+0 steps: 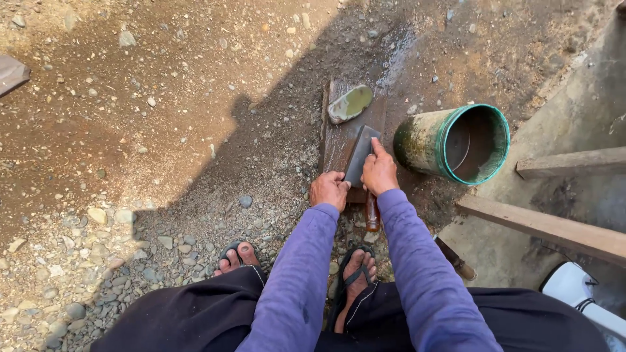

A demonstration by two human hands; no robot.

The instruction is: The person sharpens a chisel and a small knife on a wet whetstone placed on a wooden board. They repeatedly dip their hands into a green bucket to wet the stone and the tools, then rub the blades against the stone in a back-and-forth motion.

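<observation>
Cleaver (pixel 360 153): dark rectangular blade laid flat on a wet, dark plank (pixel 336 140), brown handle (pixel 372 215) pointing back toward the feet. Plank set on gravel. Whetstone (pixel 349 103), pale green, worn hollow, lies at plank's far end.

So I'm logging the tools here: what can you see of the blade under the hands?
The blade is broad, flat and dark grey, like a cleaver, lying flat and slanted on a wet plank. Its brown handle points back toward the feet. The right hand presses it with a forefinger stretched along it; the left hand sits at its near end. A greenish stone lies beyond.
</observation>
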